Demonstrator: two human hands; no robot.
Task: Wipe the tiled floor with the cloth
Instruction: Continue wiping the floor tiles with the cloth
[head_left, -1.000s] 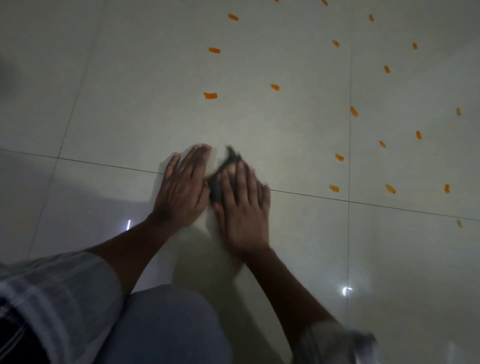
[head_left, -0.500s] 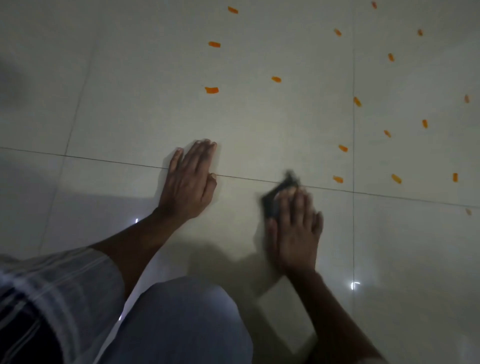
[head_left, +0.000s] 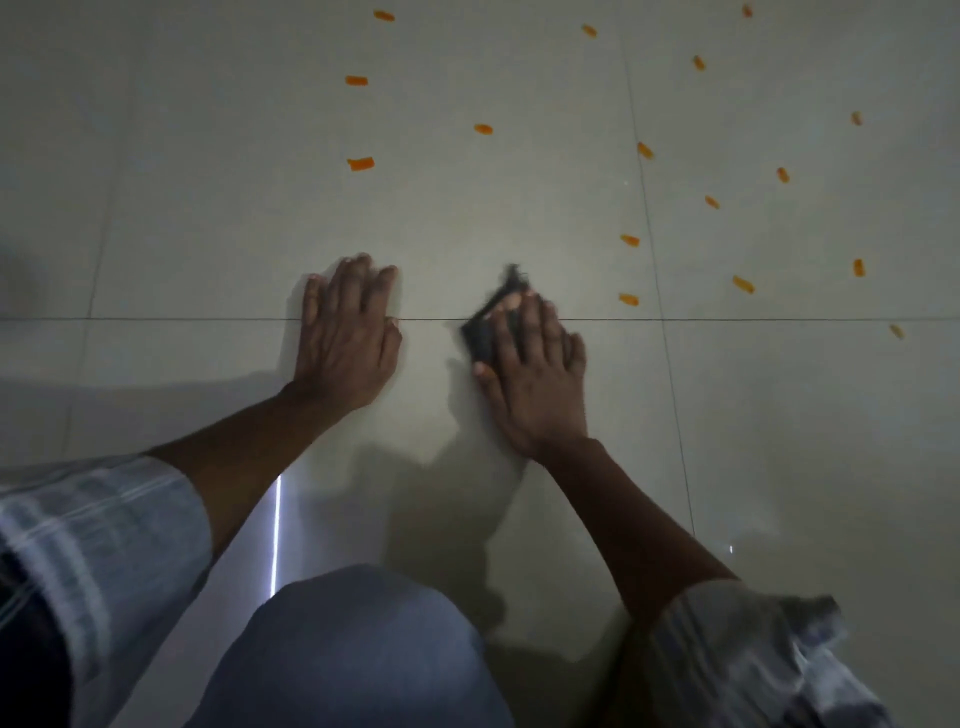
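Observation:
A small dark cloth (head_left: 488, 325) lies on the pale tiled floor (head_left: 234, 208), across a grout line. My right hand (head_left: 535, 374) presses flat on top of it and covers most of it; a frayed corner sticks out past the fingertips. My left hand (head_left: 348, 338) rests flat on the floor to the left of the cloth, palm down, fingers spread a little, holding nothing. A gap of bare tile separates the two hands.
Several small orange scraps (head_left: 360, 164) are scattered on the tiles ahead and to the right, the nearest one (head_left: 628, 299) just right of the cloth. My bent knee in blue trousers (head_left: 353, 649) fills the lower middle. Grout lines cross near the hands.
My right hand slid the cloth to the right, away from my left hand, then a little forward over the grout line. The left hand stayed planted on the floor.

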